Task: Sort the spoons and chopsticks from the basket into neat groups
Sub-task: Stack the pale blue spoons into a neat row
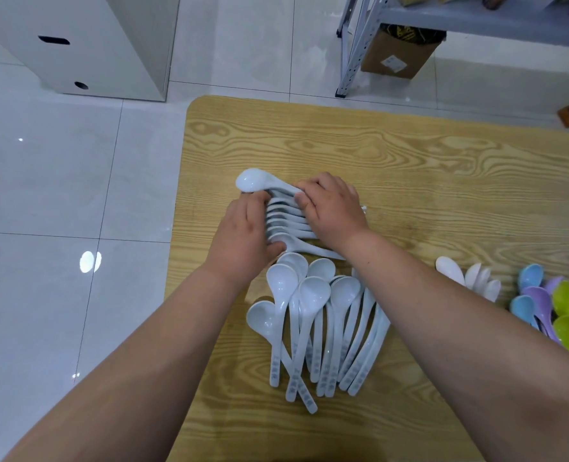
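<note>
Bench (409, 155), centre: light wood-grain top, smooth, low sheen.
White spoons (313, 315), lower centre: smooth, glossy, plastic-looking.
Coloured spoons (556, 305), right edge: glossy plastic.
Floor (60, 195), left: polished, reflective tile.
Shelf frame (353, 51), upper right: grey painted metal.
Box (399, 58), upper right: matt brown cardboard.

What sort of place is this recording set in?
Probably a storeroom or back room, not a kitchen: a metal shelving rack with a cardboard box under its shelf, a plain white cabinet on the glossy tiled floor, and a wooden table.
</note>
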The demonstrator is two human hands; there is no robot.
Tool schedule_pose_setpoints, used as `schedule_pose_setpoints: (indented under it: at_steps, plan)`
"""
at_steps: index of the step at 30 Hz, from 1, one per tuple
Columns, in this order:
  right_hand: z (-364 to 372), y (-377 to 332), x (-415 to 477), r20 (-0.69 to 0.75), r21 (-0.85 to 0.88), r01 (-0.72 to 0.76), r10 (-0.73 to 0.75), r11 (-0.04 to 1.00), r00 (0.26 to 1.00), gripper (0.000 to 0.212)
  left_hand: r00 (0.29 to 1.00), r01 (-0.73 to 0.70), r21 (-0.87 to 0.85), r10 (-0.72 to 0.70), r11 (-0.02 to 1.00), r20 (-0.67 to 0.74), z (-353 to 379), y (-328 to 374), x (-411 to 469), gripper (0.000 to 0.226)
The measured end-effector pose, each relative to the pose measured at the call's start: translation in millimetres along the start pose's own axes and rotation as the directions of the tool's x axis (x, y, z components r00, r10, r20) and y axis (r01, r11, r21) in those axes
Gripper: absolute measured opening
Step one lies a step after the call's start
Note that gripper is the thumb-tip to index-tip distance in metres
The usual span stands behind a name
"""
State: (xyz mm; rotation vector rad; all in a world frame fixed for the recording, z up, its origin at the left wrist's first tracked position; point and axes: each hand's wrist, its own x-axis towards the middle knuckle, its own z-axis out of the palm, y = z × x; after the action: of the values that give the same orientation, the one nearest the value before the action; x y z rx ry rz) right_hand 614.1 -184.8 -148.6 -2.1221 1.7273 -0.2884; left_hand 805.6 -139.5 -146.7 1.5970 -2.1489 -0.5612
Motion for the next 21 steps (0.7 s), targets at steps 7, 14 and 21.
schedule_pose_setpoints:
  at_steps: [7, 14, 21]
  plan:
    - [-17, 5, 16, 0.185, 0.109, -0.001, -0.020, 0.994, 0.983, 0.036, 0.999, -0.040, 0.075, 0.042, 0.996, -0.024, 10, 0, 4, 0.058]
    - [-37, 20, 17, 0.247, 0.047, 0.038, -0.048, 0.998, 0.968, 0.037, 0.985, -0.045, 0.043, 0.051, 0.998, -0.164, 6, -8, -3, 0.053]
    - [-39, 27, 5, 0.241, -0.010, -0.007, 0.010, 1.000, 0.971, 0.039, 0.975, 0.003, 0.050, 0.008, 0.999, -0.222, 3, -14, -8, 0.058]
